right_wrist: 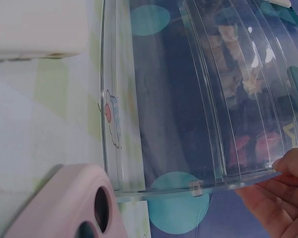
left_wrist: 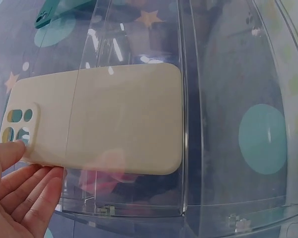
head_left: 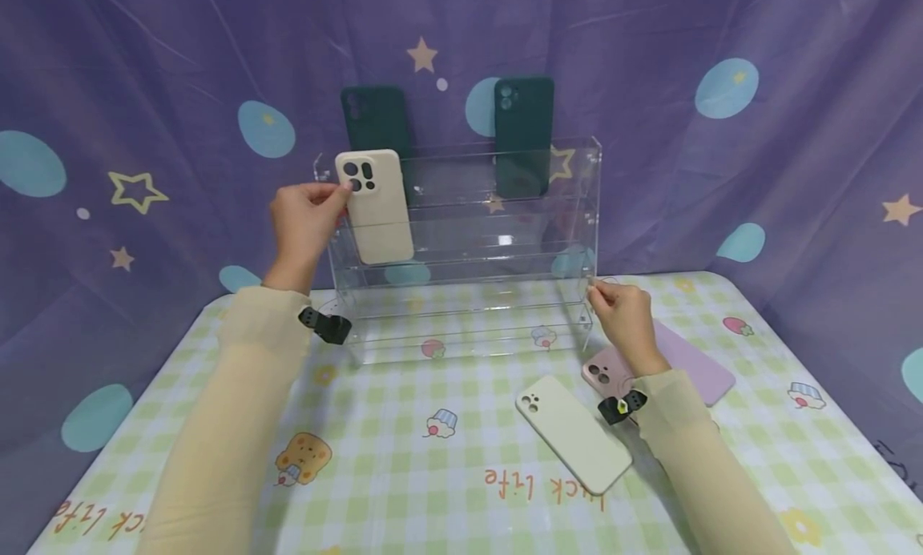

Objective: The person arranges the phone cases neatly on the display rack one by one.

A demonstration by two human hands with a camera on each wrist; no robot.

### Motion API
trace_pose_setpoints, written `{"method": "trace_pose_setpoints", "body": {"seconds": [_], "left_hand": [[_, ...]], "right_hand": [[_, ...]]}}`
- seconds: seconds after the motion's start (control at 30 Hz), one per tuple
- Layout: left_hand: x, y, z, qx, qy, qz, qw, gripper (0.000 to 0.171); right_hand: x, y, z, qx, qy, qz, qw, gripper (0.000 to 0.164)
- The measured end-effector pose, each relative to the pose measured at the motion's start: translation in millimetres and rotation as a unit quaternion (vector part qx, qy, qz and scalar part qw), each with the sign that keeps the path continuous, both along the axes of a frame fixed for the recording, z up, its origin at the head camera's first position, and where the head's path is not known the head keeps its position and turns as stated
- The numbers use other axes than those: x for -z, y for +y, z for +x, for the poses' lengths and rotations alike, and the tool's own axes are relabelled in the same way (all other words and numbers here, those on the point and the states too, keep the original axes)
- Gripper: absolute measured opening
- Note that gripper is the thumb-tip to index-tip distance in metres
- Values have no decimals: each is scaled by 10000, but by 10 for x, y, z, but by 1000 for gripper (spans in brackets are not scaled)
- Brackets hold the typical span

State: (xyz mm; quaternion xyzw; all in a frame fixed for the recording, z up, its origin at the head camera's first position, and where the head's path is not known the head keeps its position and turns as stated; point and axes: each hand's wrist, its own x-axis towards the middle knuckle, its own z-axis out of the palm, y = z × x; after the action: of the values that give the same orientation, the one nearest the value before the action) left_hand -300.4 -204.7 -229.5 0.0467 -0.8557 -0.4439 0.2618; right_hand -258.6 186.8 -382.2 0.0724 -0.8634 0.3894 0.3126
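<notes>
A clear acrylic tiered display stand (head_left: 461,295) stands at the back of the table. My left hand (head_left: 308,219) pinches a cream phone case (head_left: 385,227) at its camera corner, thumb on the cutouts. The case leans upright at the stand's left, its lower part behind a clear front lip in the left wrist view. On the other side, my right hand (head_left: 629,321) pinches the stand's right side edge between thumb and fingers. Two dark green phone cases stand in the top tier: one at left (head_left: 376,113), partly behind the cream case, another at right (head_left: 524,134).
On the checked tablecloth (head_left: 375,435), a pale off-white phone case (head_left: 573,436) lies front right. A pink phone case (head_left: 604,364) and a lilac one (head_left: 695,363) lie partly under my right forearm. Behind the stand hangs a purple patterned curtain (head_left: 649,178).
</notes>
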Motion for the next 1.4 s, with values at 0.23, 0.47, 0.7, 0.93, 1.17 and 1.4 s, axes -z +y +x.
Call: {"method": "trace_pose_setpoints", "body": {"seconds": [0.23,0.47,0.7,0.93,1.17,1.4], "left_hand": [[6,3,-9,-26,353,210,9992,40],[-21,12,-20,-108,529,268,9982,37],[-2,23,-32,-274,652,0,9975,32],[23,18,-25,-294,713,-34,9970,31],[64,31,-13,-161,667,-205,9974,35],[62,90,-26,-127,830,-136,9964,30]], "right_hand": [[3,-3,-7,13,-3,1,10000,18],[2,-1,-12,-4,-14,4,10000,18],[10,-9,-17,-24,-45,13,10000,19],[11,-11,-14,-29,-27,30,10000,19],[30,-6,-20,-50,-127,38,9999,20],[22,-4,-9,-51,-133,20,9999,21]]}}
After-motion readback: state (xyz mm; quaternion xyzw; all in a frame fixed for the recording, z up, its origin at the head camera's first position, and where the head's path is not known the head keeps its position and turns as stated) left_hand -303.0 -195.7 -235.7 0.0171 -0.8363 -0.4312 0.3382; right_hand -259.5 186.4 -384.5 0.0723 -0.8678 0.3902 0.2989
